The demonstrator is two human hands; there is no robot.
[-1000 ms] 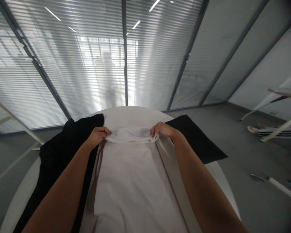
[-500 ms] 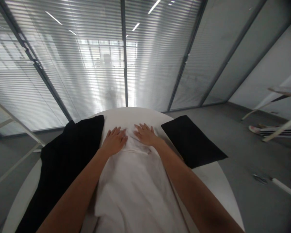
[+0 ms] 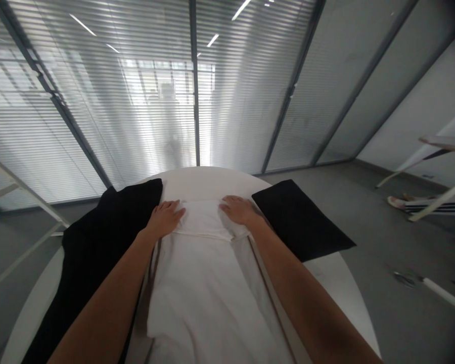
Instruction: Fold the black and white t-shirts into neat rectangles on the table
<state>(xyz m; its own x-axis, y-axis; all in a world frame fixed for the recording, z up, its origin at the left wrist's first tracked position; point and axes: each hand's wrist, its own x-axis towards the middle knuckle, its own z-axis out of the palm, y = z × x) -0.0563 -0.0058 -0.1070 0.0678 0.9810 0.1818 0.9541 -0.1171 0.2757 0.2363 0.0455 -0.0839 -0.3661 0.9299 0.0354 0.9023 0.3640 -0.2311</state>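
Observation:
A white cloth garment lies lengthwise down the middle of the round white table. Its far end has a flat folded-over band. My left hand rests palm down on the left side of that band, fingers stretched out. At the band's right side lies my right hand, also flat, with its fingers pointing inward. Neither hand grips anything. A black garment is spread beneath and beside my left forearm. Right of my right forearm sits a flat black rectangular piece.
Glass partitions with blinds stand behind the table. A white metal frame is at the left. On the grey floor at right are table legs and a person's foot with a striped trouser leg.
My hands have slid apart, from the middle of the folded band to its two sides. The band now lies flatter and shows more fully between them.

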